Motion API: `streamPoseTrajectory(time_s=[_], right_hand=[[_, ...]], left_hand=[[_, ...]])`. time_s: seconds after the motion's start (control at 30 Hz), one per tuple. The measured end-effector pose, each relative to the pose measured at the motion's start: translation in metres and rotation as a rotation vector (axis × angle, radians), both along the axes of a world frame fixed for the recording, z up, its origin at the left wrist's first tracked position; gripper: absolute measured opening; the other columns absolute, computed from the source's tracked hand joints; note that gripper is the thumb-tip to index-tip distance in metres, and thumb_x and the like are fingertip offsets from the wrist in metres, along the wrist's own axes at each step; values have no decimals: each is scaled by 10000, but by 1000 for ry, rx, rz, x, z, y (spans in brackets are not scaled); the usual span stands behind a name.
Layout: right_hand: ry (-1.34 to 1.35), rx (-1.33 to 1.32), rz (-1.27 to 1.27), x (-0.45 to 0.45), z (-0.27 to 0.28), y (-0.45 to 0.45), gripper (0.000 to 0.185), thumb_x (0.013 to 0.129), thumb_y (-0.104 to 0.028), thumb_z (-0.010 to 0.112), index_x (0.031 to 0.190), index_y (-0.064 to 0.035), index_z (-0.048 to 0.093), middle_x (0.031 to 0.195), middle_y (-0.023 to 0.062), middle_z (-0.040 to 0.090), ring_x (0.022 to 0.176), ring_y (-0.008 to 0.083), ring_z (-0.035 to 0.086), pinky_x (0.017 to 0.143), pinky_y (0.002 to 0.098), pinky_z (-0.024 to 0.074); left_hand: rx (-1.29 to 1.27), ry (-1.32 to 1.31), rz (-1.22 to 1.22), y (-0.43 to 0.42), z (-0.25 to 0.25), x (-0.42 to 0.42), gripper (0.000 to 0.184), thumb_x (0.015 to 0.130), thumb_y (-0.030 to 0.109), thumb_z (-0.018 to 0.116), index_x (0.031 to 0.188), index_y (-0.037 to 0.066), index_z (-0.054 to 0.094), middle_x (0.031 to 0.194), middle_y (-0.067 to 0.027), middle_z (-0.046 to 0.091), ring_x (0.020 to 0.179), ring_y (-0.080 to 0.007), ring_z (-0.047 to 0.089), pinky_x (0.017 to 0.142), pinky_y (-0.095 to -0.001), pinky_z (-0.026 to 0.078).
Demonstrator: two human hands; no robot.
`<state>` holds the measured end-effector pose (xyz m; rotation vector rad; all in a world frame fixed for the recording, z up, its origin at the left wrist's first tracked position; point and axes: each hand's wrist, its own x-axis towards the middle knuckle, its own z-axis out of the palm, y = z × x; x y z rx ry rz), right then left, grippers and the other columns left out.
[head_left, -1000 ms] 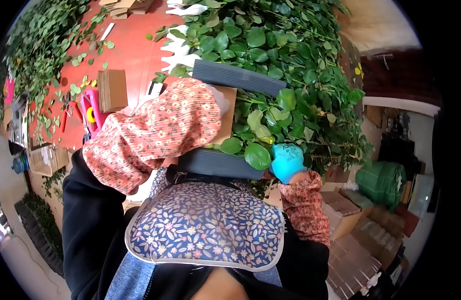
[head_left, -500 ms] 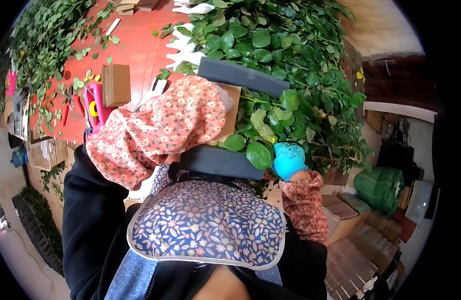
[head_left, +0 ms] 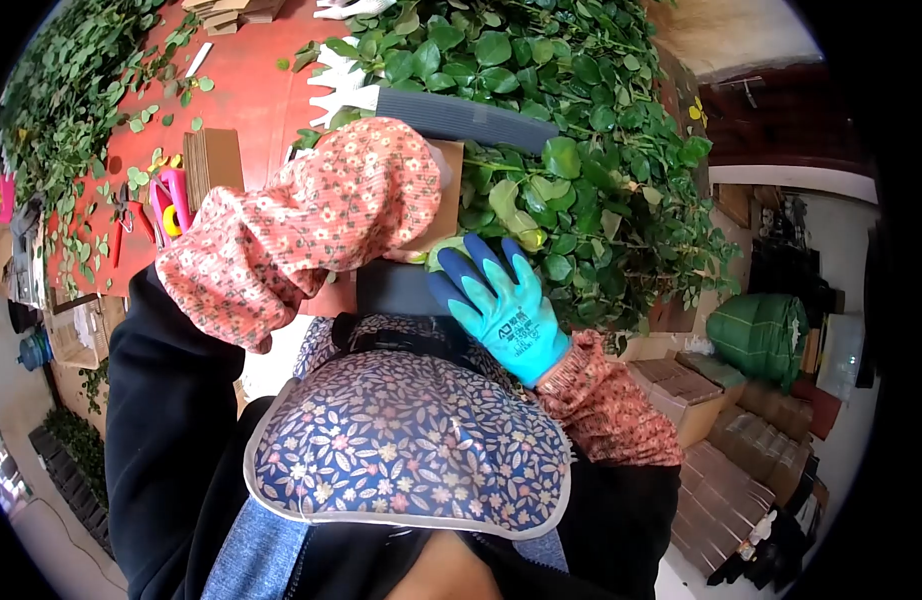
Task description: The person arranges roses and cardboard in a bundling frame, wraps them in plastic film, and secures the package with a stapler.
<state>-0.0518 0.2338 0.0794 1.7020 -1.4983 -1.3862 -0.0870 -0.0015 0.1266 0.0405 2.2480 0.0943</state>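
My right hand (head_left: 508, 318), in a turquoise glove with dark blue fingertips, is open over the near dark ribbed strip (head_left: 401, 288), its fingers stretched toward the leaves. My left hand is mostly hidden behind its floral sleeve (head_left: 351, 190), beside a brown cardboard piece (head_left: 443, 205); its fingers do not show. Right of the cardboard lie leafy green stems (head_left: 551, 195), with a yellowish bud (head_left: 531, 239) among them. Behind them runs a second dark ribbed strip (head_left: 471, 120). Whether my right fingertips touch a leaf, I cannot tell.
A stack of cardboard pieces (head_left: 213, 170) stands on the red table (head_left: 251, 90), near a pink tape dispenser (head_left: 171, 203) and red-handled pliers (head_left: 136, 215). White gloves (head_left: 339, 85) lie at the back. More foliage (head_left: 61, 100) covers the left; boxes (head_left: 721, 500) stand at right.
My right hand has moved left from the stems' right side to over the near strip, and its fingers have spread. My left sleeve stays beside the cardboard. The view has shifted slightly.
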Motion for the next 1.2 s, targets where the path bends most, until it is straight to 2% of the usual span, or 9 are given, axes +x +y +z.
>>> streamPoseTrajectory(time_s=[0.07,0.13,0.4,0.5,0.77,0.83,0.97,1.1,1.2], right_hand=[[-868,-436,-143,7,-2,2,483,894,-253,505,1375,-294,475,1469,43,419,1389,259,351,1099,493,314],[-1078,-616,-56,-1,16,-13,430,826,-179,544,1254,-169,587,1236,42,571,1071,197,570,924,391,439],[-1037,-628,-208,-20,19,-44,294,795,-153,589,1083,-98,616,876,20,594,807,188,601,711,365,462],[-1259,-618,-320,-29,22,-49,144,792,-174,623,914,-106,586,803,57,603,745,256,610,661,395,468],[-1554,-562,-328,-38,50,-55,82,832,-171,620,827,-91,602,741,95,622,721,308,633,666,431,491],[-1597,-472,-413,-53,54,-66,97,814,-130,623,899,-84,627,798,106,644,753,321,633,669,433,489],[-1649,-471,-488,-82,39,-73,119,815,-123,639,913,-57,651,816,137,655,775,347,625,664,428,494],[-1758,-576,-554,-84,8,-74,125,829,-176,651,894,-70,643,800,145,638,771,363,617,669,443,491],[-1851,-610,-592,-86,-3,-72,130,838,-214,636,875,-91,622,791,144,629,768,369,613,655,465,479]], left_hand=[[8,-12,22,2,13,4,536,694,430,808,1042,37,698,1000,-122,706,989,-312,667,812,-438,543],[-15,-35,56,5,24,5,514,683,430,813,1009,45,717,994,-130,708,1010,-291,661,828,-416,542],[-40,0,28,3,2,2,511,693,478,791,991,67,733,1007,-130,707,1014,-271,663,858,-403,530],[-74,-7,37,6,-4,-1,518,694,494,785,993,73,735,1018,-127,706,1013,-271,664,867,-402,527],[-64,13,9,1,-21,10,401,657,377,782,791,5,716,832,-107,707,826,-275,688,707,-429,533],[-54,37,-11,-4,-27,9,361,666,342,782,771,4,716,809,-109,706,802,-282,689,670,-438,531],[-62,67,-71,-1,-35,12,297,861,324,652,1038,91,700,935,-130,694,923,-337,670,748,-489,521],[249,-67,48,-30,-21,13,322,956,343,501,1137,104,617,1021,-155,666,978,-369,636,820,-489,500],[245,129,142,-38,-17,26,269,929,292,543,1032,47,583,917,-163,662,869,-384,644,730,-489,504]])
